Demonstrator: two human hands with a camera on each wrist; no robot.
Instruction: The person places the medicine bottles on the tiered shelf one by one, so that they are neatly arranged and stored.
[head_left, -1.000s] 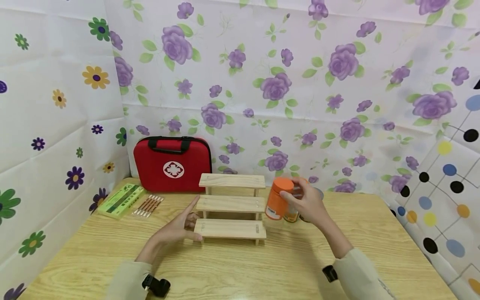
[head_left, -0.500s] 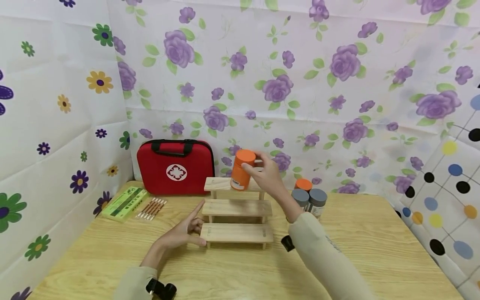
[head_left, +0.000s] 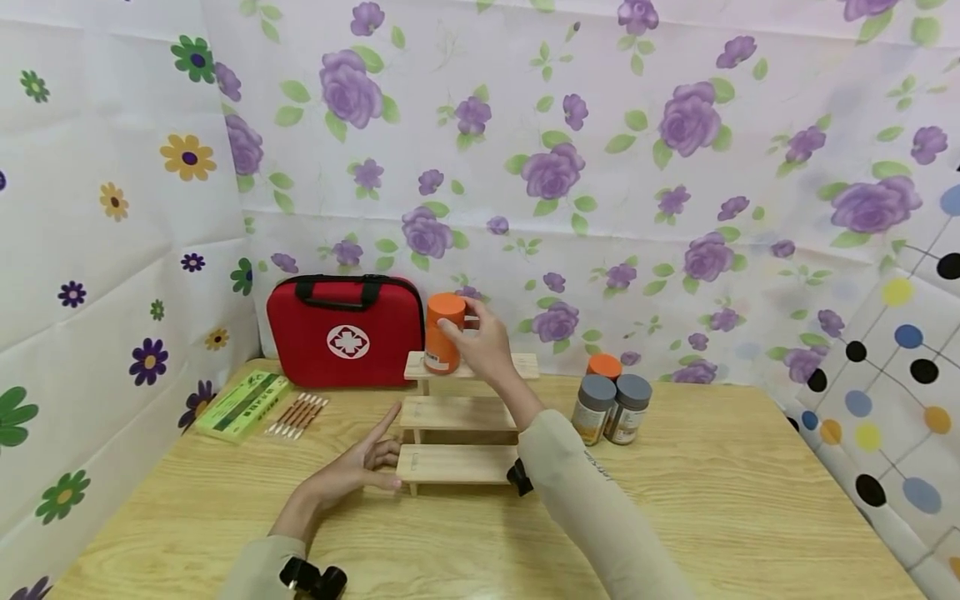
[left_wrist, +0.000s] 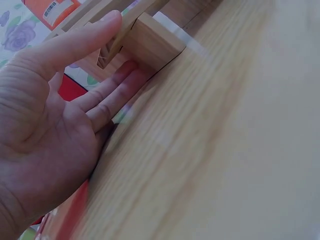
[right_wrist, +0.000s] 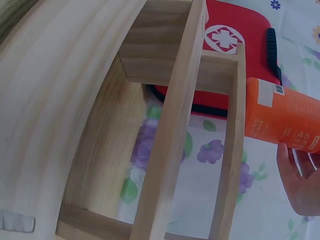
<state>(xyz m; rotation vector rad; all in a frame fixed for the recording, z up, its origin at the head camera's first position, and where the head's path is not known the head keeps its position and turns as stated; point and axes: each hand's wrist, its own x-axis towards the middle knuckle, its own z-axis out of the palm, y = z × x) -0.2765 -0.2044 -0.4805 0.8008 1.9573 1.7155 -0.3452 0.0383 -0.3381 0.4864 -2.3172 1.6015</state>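
My right hand [head_left: 486, 343] grips an orange pill bottle [head_left: 441, 343] with an orange cap, thumb and fingers around its upper part. The bottle stands upright at the left end of the top step of a three-tier wooden display rack [head_left: 453, 412]. In the right wrist view, the bottle's base [right_wrist: 254, 111] meets the top board. My left hand [head_left: 351, 473] lies at the rack's left side. From the left wrist, its extended fingers [left_wrist: 107, 102] touch the lowest tier's side panel [left_wrist: 152, 44], while the thumb reaches up beside the step's edge.
Two grey-capped jars [head_left: 628, 408] and another orange-capped bottle [head_left: 604, 367] cluster right of the rack. Behind it on the left stands a red first-aid case [head_left: 348, 308]. A green-yellow box [head_left: 243, 406] and a pack of cotton swabs [head_left: 297, 413] lie at the table's left.
My right hand has carried the orange pill bottle leftward from beside the jars, up over the rack, and down onto the top step's left end. My left hand keeps its place at the rack.
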